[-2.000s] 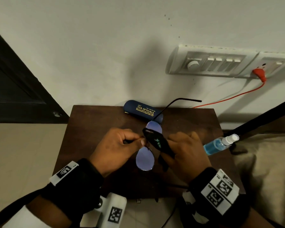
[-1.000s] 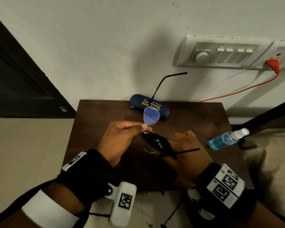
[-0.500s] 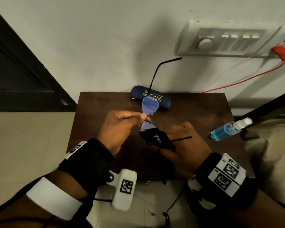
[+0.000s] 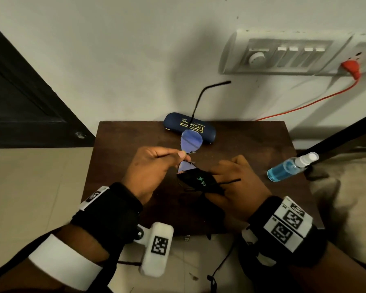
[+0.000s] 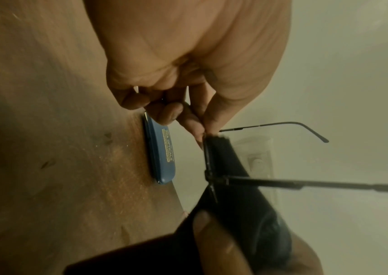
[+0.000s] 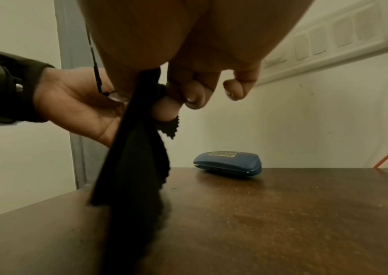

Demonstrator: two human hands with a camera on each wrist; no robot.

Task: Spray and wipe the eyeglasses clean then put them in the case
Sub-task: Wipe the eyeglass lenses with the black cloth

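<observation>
Thin-framed eyeglasses (image 4: 191, 142) with bluish lenses hang above the brown table (image 4: 118, 157), arms unfolded. My left hand (image 4: 156, 166) pinches the frame at the bridge between thumb and forefinger. My right hand (image 4: 237, 182) grips a black cleaning cloth (image 4: 201, 180) folded over the nearer lens, which is mostly hidden. In the left wrist view the cloth (image 5: 242, 201) wraps the frame and one arm of the eyeglasses (image 5: 282, 184) sticks out right. A shut dark blue case (image 4: 189, 126) lies at the table's back edge, also in the right wrist view (image 6: 228, 164).
A clear spray bottle (image 4: 290, 167) of blue liquid lies on its side at the table's right edge. Behind is a wall with a switch panel (image 4: 283, 53) and an orange plug and cable (image 4: 351, 68). A dark door (image 4: 19, 102) stands at left.
The eyeglasses were turned and lifted a little away from me, so the far lens now overlaps the case. The cloth stayed on the nearer lens and slid along it.
</observation>
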